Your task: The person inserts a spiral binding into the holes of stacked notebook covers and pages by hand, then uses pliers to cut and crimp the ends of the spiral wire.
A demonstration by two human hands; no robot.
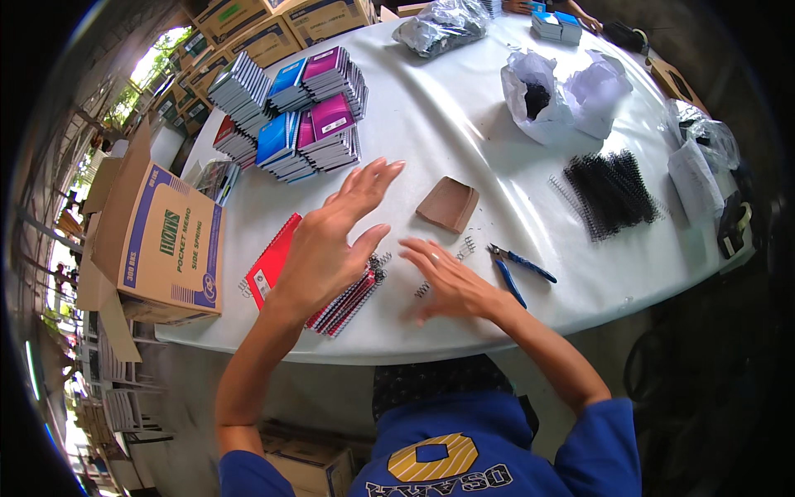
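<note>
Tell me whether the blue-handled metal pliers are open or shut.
Open: the pliers lie with their two handles spread apart in a V.

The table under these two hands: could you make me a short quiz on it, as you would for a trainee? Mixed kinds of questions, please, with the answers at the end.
1. Choose one. The handles of the pliers are: (a) red, (b) blue, (c) yellow.
2. True or false? In the picture, the big red notebook lies farther left than the heap of black coils.
3. Short answer. Which hand is nearer the pliers?

Key
1. b
2. True
3. The right hand; the left hand is farther off.
</note>
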